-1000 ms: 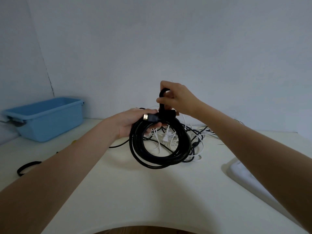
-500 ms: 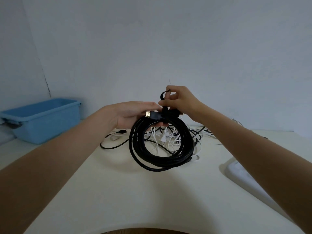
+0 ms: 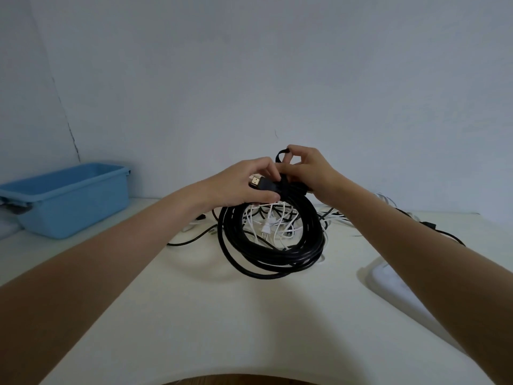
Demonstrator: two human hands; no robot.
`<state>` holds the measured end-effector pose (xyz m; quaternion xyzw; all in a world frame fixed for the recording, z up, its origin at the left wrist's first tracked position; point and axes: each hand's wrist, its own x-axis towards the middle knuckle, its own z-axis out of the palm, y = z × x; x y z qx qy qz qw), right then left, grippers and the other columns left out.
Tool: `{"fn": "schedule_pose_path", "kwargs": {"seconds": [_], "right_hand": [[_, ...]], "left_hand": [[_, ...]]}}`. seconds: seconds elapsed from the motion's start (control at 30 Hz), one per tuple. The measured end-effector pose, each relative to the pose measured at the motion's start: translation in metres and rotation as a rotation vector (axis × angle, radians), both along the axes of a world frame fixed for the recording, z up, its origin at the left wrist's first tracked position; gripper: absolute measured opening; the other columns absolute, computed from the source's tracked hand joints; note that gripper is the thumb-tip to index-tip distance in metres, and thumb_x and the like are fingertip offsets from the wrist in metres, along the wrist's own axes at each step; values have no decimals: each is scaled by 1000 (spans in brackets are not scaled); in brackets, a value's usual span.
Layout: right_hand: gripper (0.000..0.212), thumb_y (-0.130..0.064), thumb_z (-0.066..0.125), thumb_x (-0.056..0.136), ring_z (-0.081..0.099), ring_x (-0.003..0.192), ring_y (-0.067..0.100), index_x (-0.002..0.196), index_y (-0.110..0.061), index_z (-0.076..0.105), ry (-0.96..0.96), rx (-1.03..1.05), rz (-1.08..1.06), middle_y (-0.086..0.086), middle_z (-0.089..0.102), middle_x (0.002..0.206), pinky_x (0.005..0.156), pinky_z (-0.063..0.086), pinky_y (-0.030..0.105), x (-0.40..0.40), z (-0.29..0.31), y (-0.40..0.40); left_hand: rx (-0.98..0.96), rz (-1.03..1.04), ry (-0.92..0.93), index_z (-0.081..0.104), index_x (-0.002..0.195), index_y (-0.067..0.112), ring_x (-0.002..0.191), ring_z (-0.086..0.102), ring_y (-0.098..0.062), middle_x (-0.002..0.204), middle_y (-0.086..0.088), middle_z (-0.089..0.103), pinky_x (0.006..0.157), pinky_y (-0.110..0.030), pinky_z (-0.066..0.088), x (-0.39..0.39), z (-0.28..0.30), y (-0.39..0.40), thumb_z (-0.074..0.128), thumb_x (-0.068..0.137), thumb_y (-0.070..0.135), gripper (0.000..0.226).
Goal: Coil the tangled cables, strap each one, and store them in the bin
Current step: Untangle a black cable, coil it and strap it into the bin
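Observation:
A coiled black cable (image 3: 270,245) hangs above the table, held at its top by both hands. My left hand (image 3: 244,184) grips the coil's top, with a gold-tipped plug sticking out by the thumb. My right hand (image 3: 308,170) pinches a black strap (image 3: 281,155) that loops up from the top of the coil. Behind the coil lies a tangle of white and black cables (image 3: 277,223) on the table. The blue bin (image 3: 66,195) stands at the far left against the wall.
The cream table (image 3: 222,315) has a curved front edge. A white flat object (image 3: 394,284) lies at the right. More cables (image 3: 433,227) trail toward the right behind my right forearm. A grey wall rises close behind.
My left hand has shifted up over the top of the coil, closer to my right hand. The strap loop has shrunk and stays pinched. The view has turned slightly.

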<state>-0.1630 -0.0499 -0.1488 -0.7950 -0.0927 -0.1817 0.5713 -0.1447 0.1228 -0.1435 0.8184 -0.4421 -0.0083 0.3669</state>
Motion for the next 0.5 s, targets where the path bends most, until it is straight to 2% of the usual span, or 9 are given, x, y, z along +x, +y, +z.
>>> {"fn": "schedule_pose_path", "kwargs": {"seconds": [0.07, 0.13, 0.2, 0.27, 0.37, 0.43, 0.5], "right_hand": [[29, -7, 63, 87, 44, 34, 7, 63, -9, 46, 16, 25, 22, -3, 50, 40, 36, 32, 15, -2, 3, 0], [29, -5, 61, 88, 44, 34, 6, 64, -8, 46, 32, 30, 33, -6, 49, 38, 37, 33, 15, -3, 7, -1], [29, -3, 58, 89, 42, 32, 5, 64, -8, 44, 67, 37, 46, -6, 47, 37, 35, 32, 14, -5, 10, 0], [30, -2, 57, 89, 37, 30, 4, 63, -9, 43, 115, 41, 39, -6, 43, 37, 32, 27, 13, -5, 13, 0], [32, -1, 53, 90, 34, 32, 5, 62, -11, 43, 178, 41, 27, -2, 42, 43, 30, 24, 14, -4, 14, 1], [33, 2, 48, 91, 36, 38, 9, 61, -12, 43, 216, 41, 27, 3, 41, 52, 32, 27, 14, -1, 14, 1], [33, 6, 43, 90, 40, 41, 11, 62, -12, 44, 279, 32, 33, 6, 43, 57, 35, 35, 15, 3, 11, 1]], "left_hand": [[-20, 11, -119, 56, 96, 18, 76, 55, 16, 100, 10, 61, 80, -14, 41, -1, -2, -2, 71, 80, 11, 24], [-59, 19, -190, 56, 95, 18, 76, 53, 17, 90, 18, 58, 75, -7, 37, -1, -4, -3, 73, 78, 10, 25], [-102, 25, -296, 59, 96, 15, 81, 52, 14, 94, 13, 57, 76, -4, 35, -1, -5, -4, 74, 77, 9, 25], [-109, 21, -416, 61, 99, 10, 88, 52, 3, 102, 3, 54, 80, -3, 33, -1, -5, -5, 74, 76, 9, 26], [-96, 9, -512, 62, 99, 7, 96, 49, -1, 110, 2, 51, 86, -2, 31, -2, -5, -5, 73, 77, 8, 25], [-95, -5, -541, 61, 101, 7, 97, 51, -1, 114, 3, 56, 87, -4, 34, -3, -6, -4, 72, 77, 7, 26], [-77, 2, -507, 60, 104, 9, 90, 60, -10, 107, -1, 66, 83, -17, 42, -7, -6, -2, 70, 80, 9, 26]]}}
